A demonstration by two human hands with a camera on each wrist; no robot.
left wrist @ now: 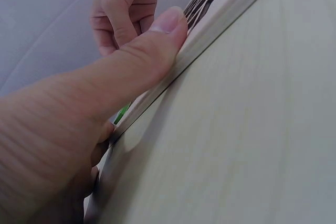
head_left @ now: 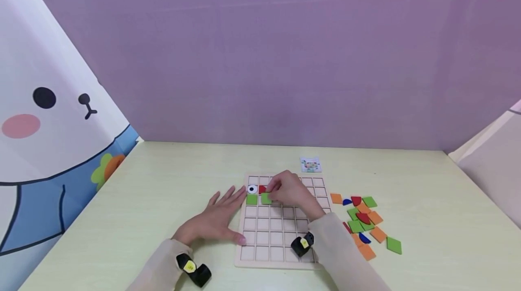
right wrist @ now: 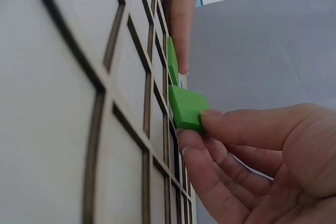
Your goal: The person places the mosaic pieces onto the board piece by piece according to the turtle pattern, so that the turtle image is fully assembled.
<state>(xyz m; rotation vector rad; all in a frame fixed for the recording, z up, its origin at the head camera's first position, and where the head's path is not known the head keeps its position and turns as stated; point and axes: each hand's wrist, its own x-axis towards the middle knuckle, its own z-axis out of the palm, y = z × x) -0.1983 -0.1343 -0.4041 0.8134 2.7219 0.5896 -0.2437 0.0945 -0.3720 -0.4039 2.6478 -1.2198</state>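
Observation:
A light wooden grid board (head_left: 262, 224) lies on the table. My right hand (head_left: 291, 190) pinches a green square tile (right wrist: 188, 107) between thumb and fingertips, tilted with its lower edge at the grid. Just left of it a green tile (head_left: 252, 199) lies in the first column. Above that sits a white tile with a black-and-white eye (head_left: 252, 189), and a red piece (head_left: 262, 189) lies beside it, partly hidden by my right fingers. With fingers spread, my left hand (head_left: 213, 222) rests along the board's left edge; its thumb (left wrist: 169, 22) touches the rim.
Right of the board lies a loose pile of orange tiles (head_left: 378, 234), green tiles (head_left: 394, 245), red pieces (head_left: 363, 218) and blue half-rounds (head_left: 364, 238), some overlapping. A small picture card (head_left: 310, 165) lies behind the board. A purple partition (head_left: 285, 56) stands at the table's back.

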